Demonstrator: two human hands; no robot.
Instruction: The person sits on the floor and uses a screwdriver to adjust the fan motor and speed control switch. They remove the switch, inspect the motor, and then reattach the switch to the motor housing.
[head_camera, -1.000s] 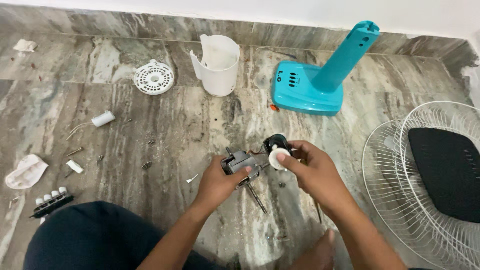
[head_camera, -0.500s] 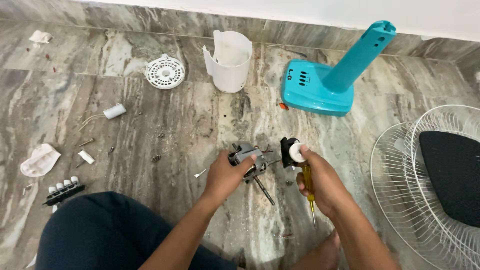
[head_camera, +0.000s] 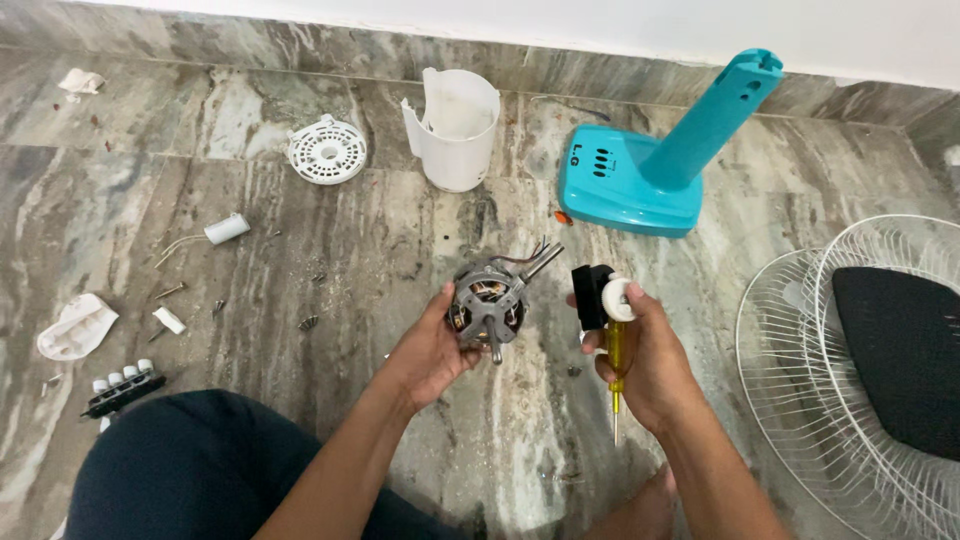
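Observation:
My left hand (head_camera: 428, 352) grips a small grey fan motor (head_camera: 488, 303) with copper windings showing, a shaft sticking out and wires trailing from it. My right hand (head_camera: 645, 365) holds a black part with a white knob (head_camera: 602, 295) and, in the same grip, a yellow-handled screwdriver (head_camera: 615, 372) whose blade points down toward me. The two hands are a little apart above the marbled floor.
A teal fan base with its column (head_camera: 650, 170) stands at the back right. A white plastic housing (head_camera: 455, 128) and a round white vented cover (head_camera: 327, 149) lie at the back. A white wire fan guard (head_camera: 850, 370) lies at right. Screws, a switch block (head_camera: 122, 389) and small white parts lie at left.
My hands have drawn apart: the black part with the white knob is now separate from the motor, and the motor is turned with its windings facing up. The screwdriver stays in my right hand.

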